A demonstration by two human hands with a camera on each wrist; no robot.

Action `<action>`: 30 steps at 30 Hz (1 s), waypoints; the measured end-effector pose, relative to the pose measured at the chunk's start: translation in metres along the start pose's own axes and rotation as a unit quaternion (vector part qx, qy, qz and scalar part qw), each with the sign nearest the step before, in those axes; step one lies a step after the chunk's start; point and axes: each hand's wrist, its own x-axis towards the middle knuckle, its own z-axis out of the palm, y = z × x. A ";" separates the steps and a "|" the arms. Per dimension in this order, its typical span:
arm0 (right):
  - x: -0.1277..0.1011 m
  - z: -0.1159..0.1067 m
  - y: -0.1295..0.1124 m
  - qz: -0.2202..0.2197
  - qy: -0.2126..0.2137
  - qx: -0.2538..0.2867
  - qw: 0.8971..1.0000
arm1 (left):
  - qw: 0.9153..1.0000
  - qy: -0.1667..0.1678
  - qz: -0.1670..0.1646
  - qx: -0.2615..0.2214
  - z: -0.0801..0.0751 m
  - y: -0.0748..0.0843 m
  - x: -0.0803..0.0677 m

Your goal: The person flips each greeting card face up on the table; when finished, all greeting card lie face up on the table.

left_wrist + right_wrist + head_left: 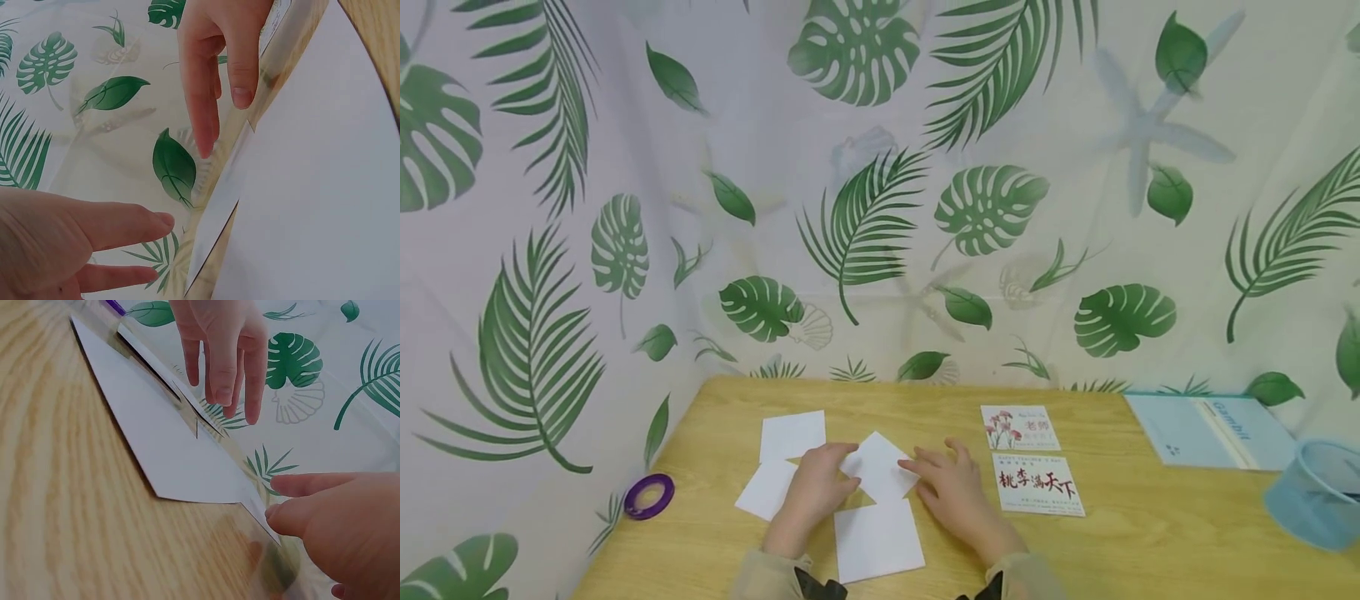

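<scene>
A white square card [878,468] lies turned like a diamond on the wooden table, between the two hands. Its lower corner overlaps a second white card [880,542] nearer the person. At the diamond's left corner is the left hand [816,486], thumb and forefinger spread apart. The right hand [953,493] has its fingers extended, their tips right at the diamond's right edge. Two more white pieces, an upper one [793,435] and a lower one [765,490], lie by the left hand, which partly hides the lower. Both wrist views show relaxed fingers with nothing gripped.
Right of the hands lie a flower-printed card [1019,427] and a card with red lettering [1038,485]. A pale blue booklet [1210,429] and a blue basket [1311,500] are farther right. A purple tape roll [650,497] sits at the left edge. A leaf-patterned curtain [880,208] hangs behind.
</scene>
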 end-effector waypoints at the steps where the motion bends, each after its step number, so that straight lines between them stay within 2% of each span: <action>1: 0.000 0.000 0.000 -0.002 0.000 0.003 1.000 | 1.000 -0.001 0.000 0.001 0.001 0.000 0.000; 8: -0.001 -0.001 0.000 -0.011 0.001 0.012 1.000 | 1.000 -0.004 0.015 0.008 0.003 0.000 0.001; 15: -0.003 -0.002 -0.001 -0.015 -0.023 0.018 0.999 | 1.000 -0.019 -0.002 0.009 0.005 -0.001 -0.001; 20: -0.003 -0.001 -0.001 -0.018 -0.034 0.013 0.999 | 1.000 -0.018 -0.002 0.009 0.007 -0.001 -0.002; 30: -0.005 0.001 0.000 -0.015 -0.036 0.018 0.999 | 0.999 -0.035 -0.010 -0.026 0.008 0.001 -0.001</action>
